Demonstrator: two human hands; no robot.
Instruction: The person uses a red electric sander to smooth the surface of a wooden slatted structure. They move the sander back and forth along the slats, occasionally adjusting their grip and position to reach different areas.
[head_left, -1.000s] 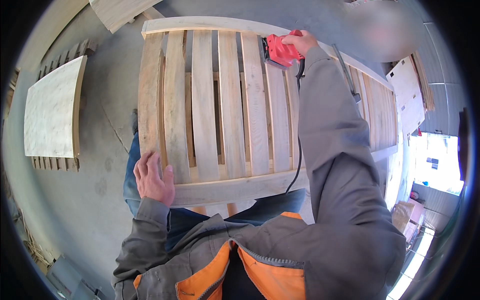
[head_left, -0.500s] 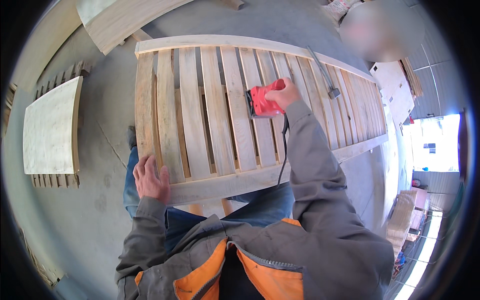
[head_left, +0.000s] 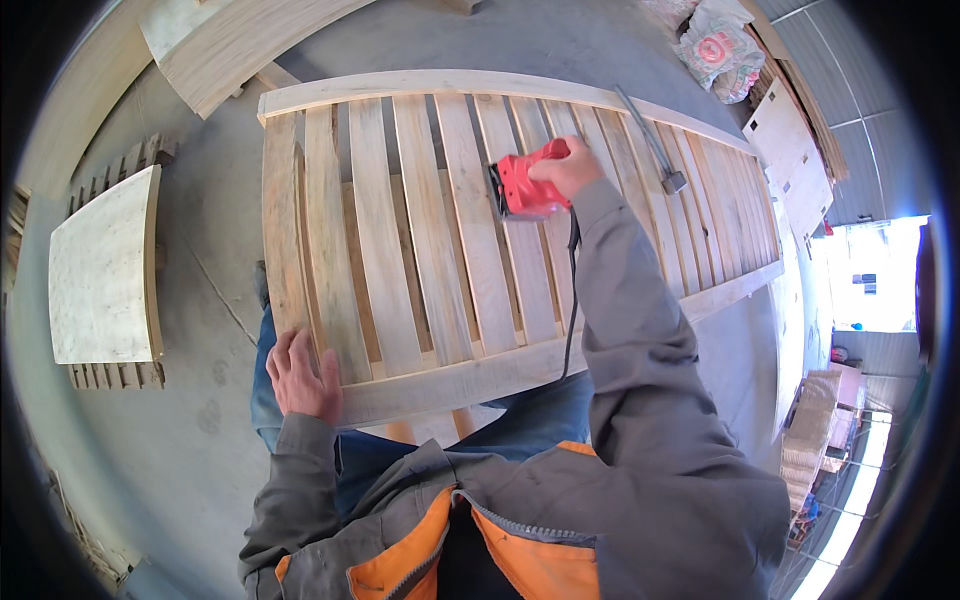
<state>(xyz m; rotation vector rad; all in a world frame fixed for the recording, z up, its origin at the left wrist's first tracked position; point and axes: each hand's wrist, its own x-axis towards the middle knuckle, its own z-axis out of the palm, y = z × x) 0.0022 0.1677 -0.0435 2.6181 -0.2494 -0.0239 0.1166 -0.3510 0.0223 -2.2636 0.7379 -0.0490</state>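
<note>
A long slatted wooden frame [head_left: 436, 262], its pale slats running between two side rails, lies in front of me. My right hand [head_left: 570, 170] is wrapped round the back of a red electric sander [head_left: 526, 185]. The sander's black base sits against the slats in the frame's middle part, towards the far rail. A dark power cord [head_left: 572, 300] hangs from it over the near rail. At the frame's near left corner my left hand [head_left: 305, 378] rests on the wood with its fingers spread, holding nothing.
A hammer-like tool [head_left: 652, 145] with a long metal handle lies across the slats and far rail. Left on the floor, a pale board [head_left: 105, 268] lies on a slatted pallet [head_left: 115, 376]. More boards [head_left: 235, 50] stand beyond the frame. A white sack [head_left: 718, 48] is at the far right.
My right hand has slid the sander a little way towards the far rail. My left hand stays on the corner. The whole view has shifted slightly.
</note>
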